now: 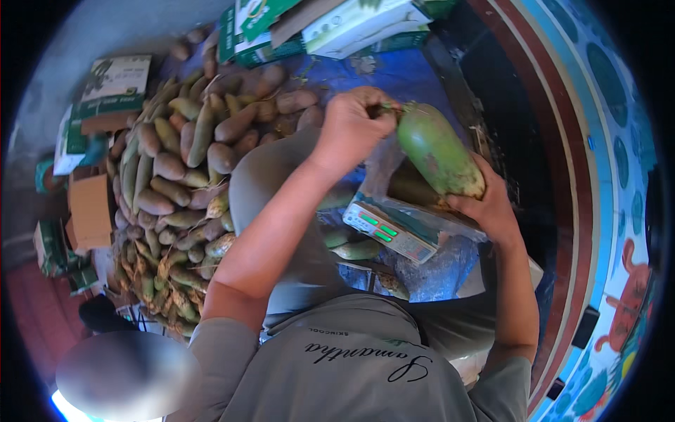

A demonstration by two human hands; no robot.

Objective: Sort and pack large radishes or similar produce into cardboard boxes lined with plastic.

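Grey shirt (351,366) is filling the lower centre of the frame, nearest my lens, with both forearms rising from it. Left hand (349,126) is curling shut around the stem end of the green papaya (437,149), pinching it at upper centre. Right hand (487,204) is cupping the fruit's lower end from beneath, fingers wrapped on it. I am seeing the papaya hanging tilted, just above the digital scale (390,228), which is sitting in clear plastic at centre frame; whether they touch I cannot tell. Heap of papayas (176,176) is crowding the left half, its edge running close beside the left forearm. Cardboard boxes (112,88) are lining the upper left and top. Blue tarp (394,77) is showing between heap and dark wall (506,126) at right, a narrow open strip.
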